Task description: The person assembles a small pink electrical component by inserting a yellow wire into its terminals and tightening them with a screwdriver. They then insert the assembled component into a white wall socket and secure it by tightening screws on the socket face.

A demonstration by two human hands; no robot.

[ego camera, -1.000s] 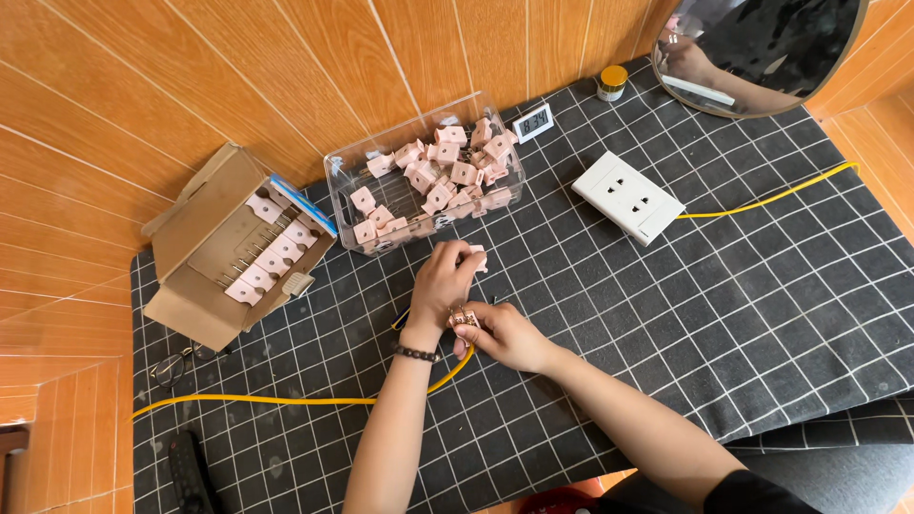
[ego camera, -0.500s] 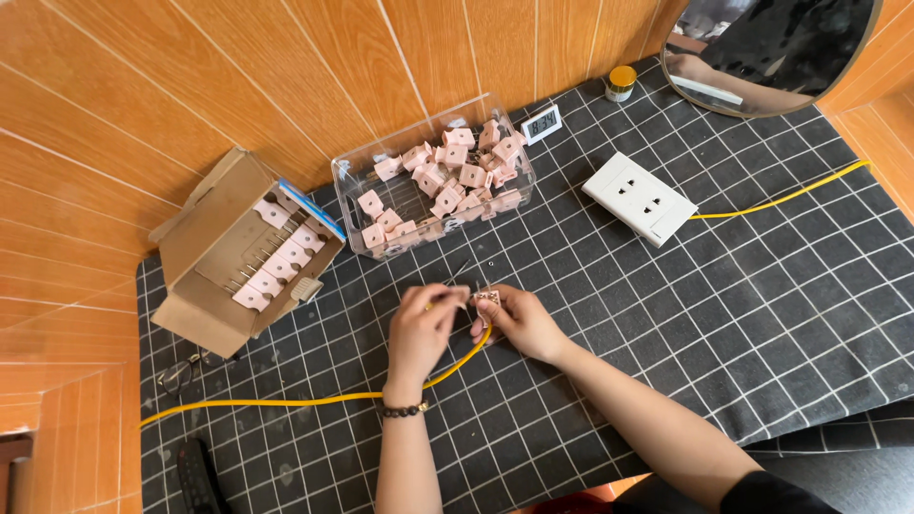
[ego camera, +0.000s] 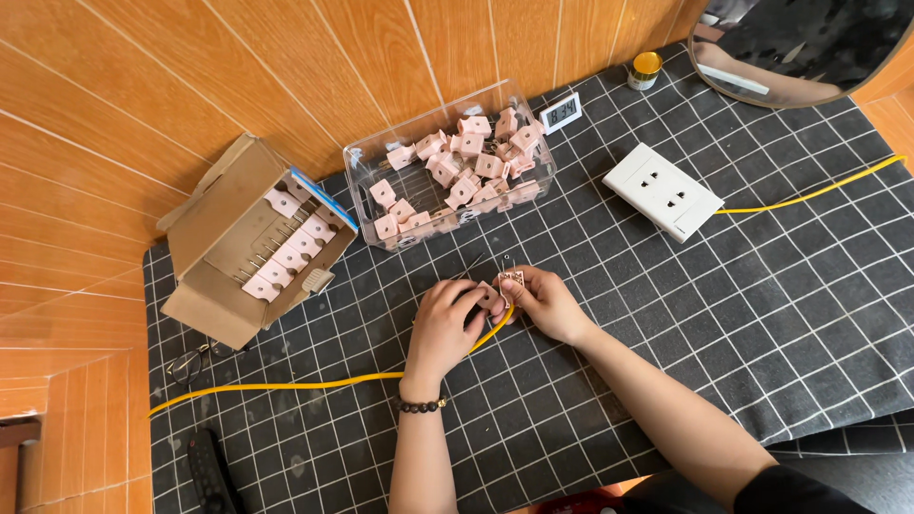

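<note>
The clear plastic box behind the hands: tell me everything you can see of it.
The clear plastic box is a see-through rectangular tub with no lid on it, lying on the black grid mat against the wooden wall. It holds a loose heap of small pink plug pieces. A cardboard box sits to its left; neither hand touches it.

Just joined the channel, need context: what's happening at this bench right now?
A person works with both bare hands at the middle of a black gridded mat. The left hand and right hand meet over a small pink plug part at the end of a yellow cable. Behind them stand a clear tub of similar pink parts, an open cardboard box holding more in rows, and a white socket block.
</note>
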